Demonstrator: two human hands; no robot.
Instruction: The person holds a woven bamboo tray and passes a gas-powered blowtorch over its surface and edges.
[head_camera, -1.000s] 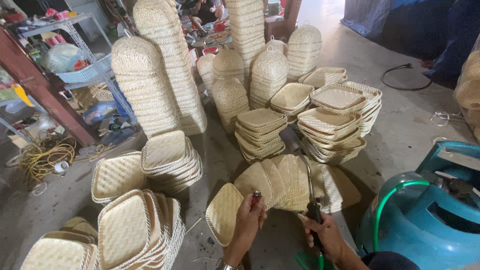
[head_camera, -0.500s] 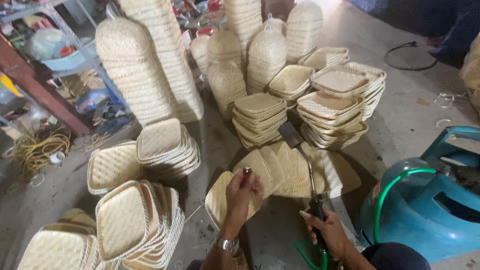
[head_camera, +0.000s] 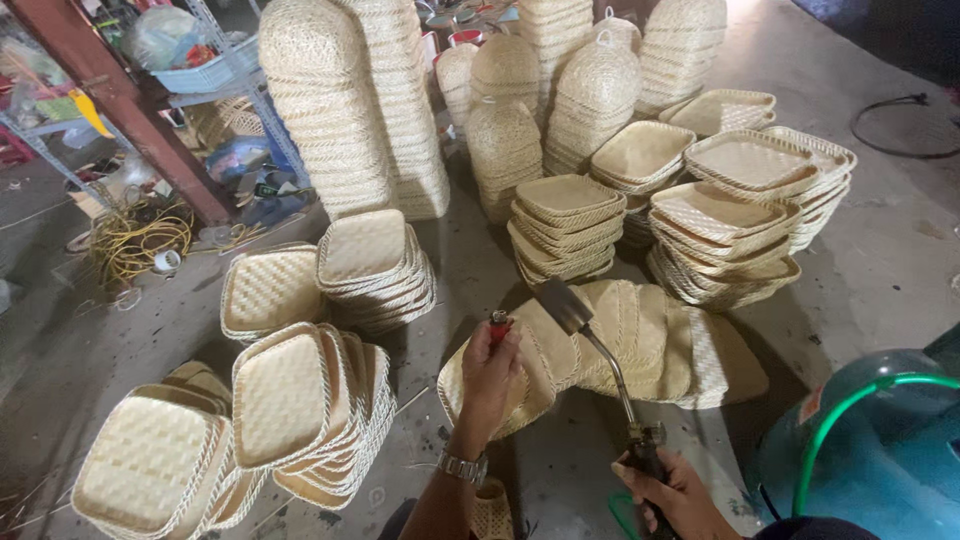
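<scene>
The woven trays (head_camera: 360, 260) are pale straw-yellow in a checked basket weave. The lighter (head_camera: 498, 322) in the left hand (head_camera: 490, 375) is red. The torch (head_camera: 600, 360) is dark grey metal. At lower right, a teal gas cylinder (head_camera: 880, 450) carries a green hose (head_camera: 830, 420). A yellow cord (head_camera: 135, 235) lies at left on the grey floor (head_camera: 900, 270).

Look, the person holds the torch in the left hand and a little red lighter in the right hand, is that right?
No, the hands are swapped. The head view shows the right hand gripping the torch, and the left hand holding the little red lighter over the woven trays.
</scene>
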